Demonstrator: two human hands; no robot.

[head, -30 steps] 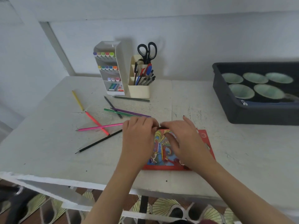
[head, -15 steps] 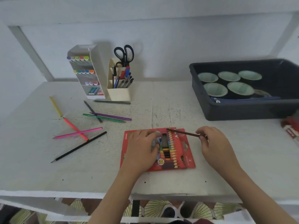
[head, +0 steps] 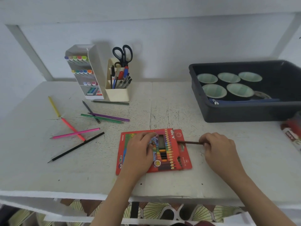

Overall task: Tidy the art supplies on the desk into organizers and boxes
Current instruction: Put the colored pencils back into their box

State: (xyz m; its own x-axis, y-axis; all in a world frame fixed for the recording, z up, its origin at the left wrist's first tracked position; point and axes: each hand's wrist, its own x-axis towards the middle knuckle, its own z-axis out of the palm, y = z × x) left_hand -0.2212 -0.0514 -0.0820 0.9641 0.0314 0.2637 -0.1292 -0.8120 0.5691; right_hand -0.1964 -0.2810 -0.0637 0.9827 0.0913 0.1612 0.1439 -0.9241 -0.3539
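The red coloured-pencil box (head: 169, 150) lies flat near the front middle of the tabletop (head: 162, 185). The left hand (head: 140, 154) presses down on it, its grip closed on nothing. The right hand (head: 218, 149) has its grip pinched on a brown pencil (head: 189, 142), whose tip points to nine o'clock at the box's open flap. Loose pencils (head: 75, 133) lie at ten o'clock of the box, and the white organizer (head: 117, 95) stands at eleven.
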